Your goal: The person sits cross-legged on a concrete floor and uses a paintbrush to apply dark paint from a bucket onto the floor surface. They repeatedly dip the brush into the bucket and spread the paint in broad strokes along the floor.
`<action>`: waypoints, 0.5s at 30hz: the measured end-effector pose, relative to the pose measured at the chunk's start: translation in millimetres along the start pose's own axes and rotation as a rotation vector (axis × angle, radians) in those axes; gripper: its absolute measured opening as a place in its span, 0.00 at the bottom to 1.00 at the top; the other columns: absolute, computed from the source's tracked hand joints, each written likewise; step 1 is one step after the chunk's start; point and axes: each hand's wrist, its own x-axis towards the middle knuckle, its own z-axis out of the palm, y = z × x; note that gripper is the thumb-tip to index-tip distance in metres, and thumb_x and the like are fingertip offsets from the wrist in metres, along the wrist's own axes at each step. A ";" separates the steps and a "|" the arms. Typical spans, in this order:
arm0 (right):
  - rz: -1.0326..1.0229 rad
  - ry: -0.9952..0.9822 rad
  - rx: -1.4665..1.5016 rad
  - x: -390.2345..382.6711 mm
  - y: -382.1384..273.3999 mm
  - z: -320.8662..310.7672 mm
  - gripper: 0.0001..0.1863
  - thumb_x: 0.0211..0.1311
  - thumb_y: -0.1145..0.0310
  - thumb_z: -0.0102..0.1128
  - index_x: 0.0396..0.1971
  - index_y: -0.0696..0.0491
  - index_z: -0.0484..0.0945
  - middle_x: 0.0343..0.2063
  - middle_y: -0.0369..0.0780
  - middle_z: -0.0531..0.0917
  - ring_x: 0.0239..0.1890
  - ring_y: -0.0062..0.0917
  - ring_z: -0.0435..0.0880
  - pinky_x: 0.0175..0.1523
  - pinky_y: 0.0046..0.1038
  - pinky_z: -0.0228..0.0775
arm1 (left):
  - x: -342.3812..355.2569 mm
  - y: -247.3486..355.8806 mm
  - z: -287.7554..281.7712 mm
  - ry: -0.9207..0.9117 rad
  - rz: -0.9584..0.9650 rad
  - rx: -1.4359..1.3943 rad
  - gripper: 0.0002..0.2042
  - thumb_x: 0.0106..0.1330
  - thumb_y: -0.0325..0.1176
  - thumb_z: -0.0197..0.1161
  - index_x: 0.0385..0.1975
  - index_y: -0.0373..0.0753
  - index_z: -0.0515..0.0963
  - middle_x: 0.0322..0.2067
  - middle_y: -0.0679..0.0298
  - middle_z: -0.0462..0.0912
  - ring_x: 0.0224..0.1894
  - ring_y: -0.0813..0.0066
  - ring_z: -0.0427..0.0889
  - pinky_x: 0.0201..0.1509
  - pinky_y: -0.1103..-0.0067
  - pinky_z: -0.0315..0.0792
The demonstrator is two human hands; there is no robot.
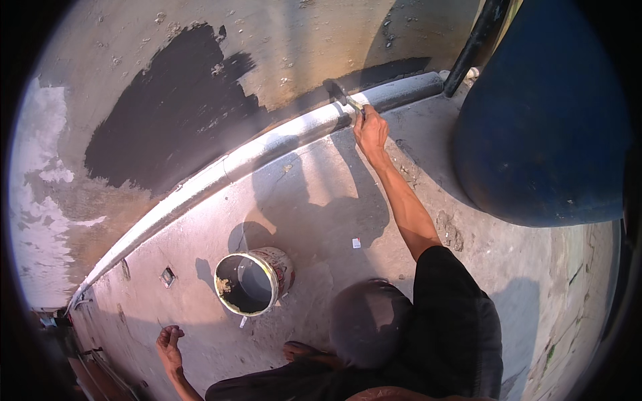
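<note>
Down at 7–8 o'clock, nearest: left hand (171, 346), fingers curled toward thumb; can't tell if the tips touch or pinch anything. Just past it at 7, bucket (284, 266) on the floor (164, 240), dark-grey contents, level unclear. Blue barrel (542, 127) at 2–3, well apart from the bucket.

At 1, right hand (372, 130), arm stretched out, grip closed round the handle of a brush (353, 102). Brush is at 12–1, over the pale pipe (267, 147) along the wall foot, head at the dark strip (394, 71). Can't confirm bristle contact.

Status, my read: part done. Big dark patch (167, 120) at 10–11 looks coated, edges ragged. Strip runs above the pipe from the patch toward 1, ending near the black pipe (476, 47); much thinner than the patch. Left to coat, if full cover is wanted: tan wall (314, 40) above the strip at 12, plus the side at 9 with flaky white areas (47, 134). Bare looks like the larger share; shadows blur some edges.
</note>
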 end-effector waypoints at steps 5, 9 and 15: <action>0.140 0.160 0.039 -44.0 -37.2 54.9 0.07 0.60 0.71 0.58 0.30 0.61 0.74 0.21 0.54 0.81 0.24 0.51 0.82 0.30 0.47 0.73 | 4.3 -1.5 5.3 -0.005 -0.020 -0.063 0.09 0.67 0.33 0.61 0.35 0.33 0.78 0.27 0.63 0.81 0.34 0.76 0.76 0.49 0.77 0.69; 0.129 0.027 0.256 -84.6 -102.9 118.7 0.07 0.59 0.72 0.58 0.31 0.61 0.74 0.19 0.54 0.80 0.23 0.49 0.82 0.29 0.43 0.73 | 16.7 -9.4 3.3 -0.025 -0.032 -0.019 0.09 0.67 0.33 0.61 0.35 0.32 0.78 0.27 0.63 0.81 0.34 0.76 0.76 0.49 0.77 0.69; -0.127 -0.143 0.420 -111.6 -143.0 90.1 0.07 0.57 0.73 0.57 0.31 0.62 0.76 0.17 0.52 0.78 0.21 0.46 0.81 0.26 0.41 0.72 | 9.0 -11.8 -0.6 0.003 -0.015 0.060 0.08 0.67 0.32 0.60 0.36 0.32 0.78 0.27 0.64 0.81 0.34 0.76 0.76 0.47 0.78 0.69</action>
